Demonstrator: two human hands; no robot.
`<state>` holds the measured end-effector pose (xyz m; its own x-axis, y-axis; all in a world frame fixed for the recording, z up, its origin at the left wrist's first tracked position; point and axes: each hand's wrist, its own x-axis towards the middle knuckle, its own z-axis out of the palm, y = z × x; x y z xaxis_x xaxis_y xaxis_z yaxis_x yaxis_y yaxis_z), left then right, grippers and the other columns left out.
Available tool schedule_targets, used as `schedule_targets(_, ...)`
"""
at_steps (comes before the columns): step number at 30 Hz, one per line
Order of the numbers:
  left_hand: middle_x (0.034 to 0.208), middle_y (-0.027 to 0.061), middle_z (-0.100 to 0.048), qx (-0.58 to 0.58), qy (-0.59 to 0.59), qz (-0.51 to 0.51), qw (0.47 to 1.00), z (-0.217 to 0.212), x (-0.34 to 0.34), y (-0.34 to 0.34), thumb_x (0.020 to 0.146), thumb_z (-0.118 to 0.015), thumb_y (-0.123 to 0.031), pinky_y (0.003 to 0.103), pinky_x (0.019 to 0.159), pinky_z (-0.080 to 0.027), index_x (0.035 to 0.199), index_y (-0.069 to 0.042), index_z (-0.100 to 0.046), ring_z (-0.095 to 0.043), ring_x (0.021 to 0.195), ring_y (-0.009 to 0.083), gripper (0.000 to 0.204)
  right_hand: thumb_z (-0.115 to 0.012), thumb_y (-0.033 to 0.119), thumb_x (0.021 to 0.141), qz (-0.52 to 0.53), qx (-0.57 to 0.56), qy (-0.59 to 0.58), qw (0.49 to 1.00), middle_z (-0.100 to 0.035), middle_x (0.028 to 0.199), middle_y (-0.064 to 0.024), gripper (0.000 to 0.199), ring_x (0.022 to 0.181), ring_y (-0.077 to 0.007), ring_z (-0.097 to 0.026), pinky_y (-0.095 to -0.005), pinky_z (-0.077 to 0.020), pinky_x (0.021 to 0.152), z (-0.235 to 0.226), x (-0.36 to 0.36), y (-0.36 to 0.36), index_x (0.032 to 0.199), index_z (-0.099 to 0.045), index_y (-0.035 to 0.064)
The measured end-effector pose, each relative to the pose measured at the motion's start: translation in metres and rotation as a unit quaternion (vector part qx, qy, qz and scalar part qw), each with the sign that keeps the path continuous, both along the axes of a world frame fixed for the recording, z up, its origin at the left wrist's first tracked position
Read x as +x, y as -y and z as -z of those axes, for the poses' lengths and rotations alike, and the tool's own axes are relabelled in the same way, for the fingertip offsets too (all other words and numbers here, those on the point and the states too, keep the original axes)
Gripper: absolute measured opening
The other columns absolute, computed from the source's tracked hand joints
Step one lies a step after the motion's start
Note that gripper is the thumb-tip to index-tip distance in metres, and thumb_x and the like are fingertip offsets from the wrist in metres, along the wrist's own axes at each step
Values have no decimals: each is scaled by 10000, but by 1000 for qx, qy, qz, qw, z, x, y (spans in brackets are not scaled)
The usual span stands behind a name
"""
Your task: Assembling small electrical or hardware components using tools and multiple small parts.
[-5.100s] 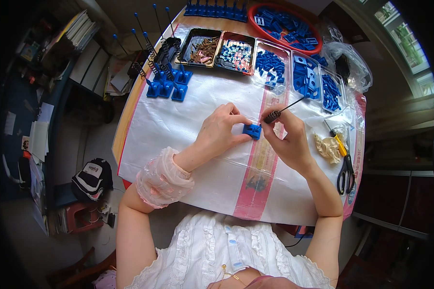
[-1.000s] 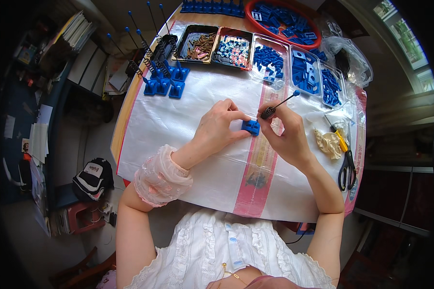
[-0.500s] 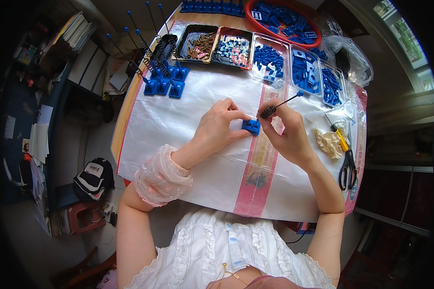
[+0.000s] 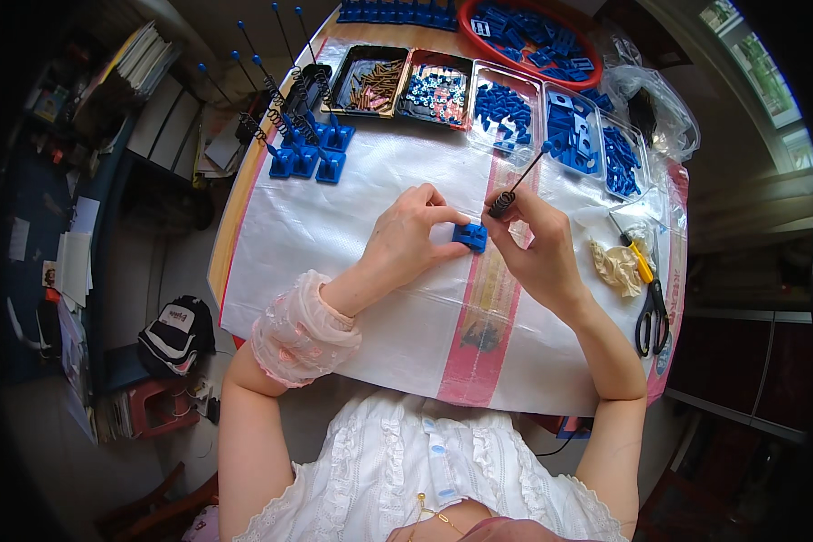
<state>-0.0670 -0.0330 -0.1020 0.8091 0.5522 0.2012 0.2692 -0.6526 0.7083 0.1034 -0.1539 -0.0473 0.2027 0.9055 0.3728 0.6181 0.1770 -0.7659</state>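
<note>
Blue block seemingly unmoved between both hands.

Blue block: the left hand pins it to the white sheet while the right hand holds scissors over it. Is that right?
Not quite. In the head view the right hand holds a thin rod with a spring, not scissors; the scissors lie untouched at the table's right edge. The left hand does pin the blue block to the white sheet.

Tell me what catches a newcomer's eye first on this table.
At the middle of the white sheet, the left hand pinches a small blue block while the right hand holds a thin rod with a spring over it. Trays of blue parts line the far edge; finished blue stands cluster at far left.
</note>
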Motion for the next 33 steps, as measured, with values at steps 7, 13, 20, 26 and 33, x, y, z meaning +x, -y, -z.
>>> schedule_targets(7, 1042, 79, -643, -5, -5, -2, 1000, 1, -2, -1, 744, -926, -202, 395, 908, -542, 1069, -140, -819, -642, 1034, 271, 348, -717, -63, 884, -32, 5, 11, 999, -689, 878, -157, 163, 823, -302, -725, -378, -563, 738, 2, 2, -2, 1015, -631, -20)
schedule_targets(13, 1051, 74, -646, 3, -3, -2, 1000, 0, -2, 0, 747, -926, -207, 395, 912, -542, 1073, -150, -818, -642, 1043, 269, 348, -715, -64, 883, -39, 5, 11, 999, -687, 876, -153, 162, 820, -300, -724, -380, -561, 737, 3, 4, -2, 1009, -624, -20)
schedule_targets(20, 1050, 76, -644, 0, -8, -3, 1000, -1, -2, 0, 752, -924, -214, 393, 904, -542, 1065, -149, -817, -644, 1039, 270, 337, -714, -62, 884, -51, -8, 2, 999, -685, 868, -153, 145, 811, -297, -725, -383, -556, 723, -2, 5, -3, 982, -617, -17)
schedule_targets(26, 1036, 80, -642, 12, -1, -7, 1000, 0, -1, 0, 756, -925, -224, 395, 877, -546, 1056, -126, -813, -651, 1018, 269, 336, -720, -55, 876, -53, -6, 7, 999, -688, 855, -161, 141, 800, -306, -729, -387, -554, 715, -3, 7, -4, 970, -621, -21)
schedule_targets(33, 1025, 79, -640, 12, 5, -8, 1000, 2, 0, 1, 748, -931, -227, 394, 870, -546, 1053, -120, -811, -650, 1009, 267, 345, -719, -58, 867, -56, -13, 10, 998, -699, 866, -167, 143, 816, -319, -740, -388, -559, 711, -2, 9, -3, 968, -623, -24)
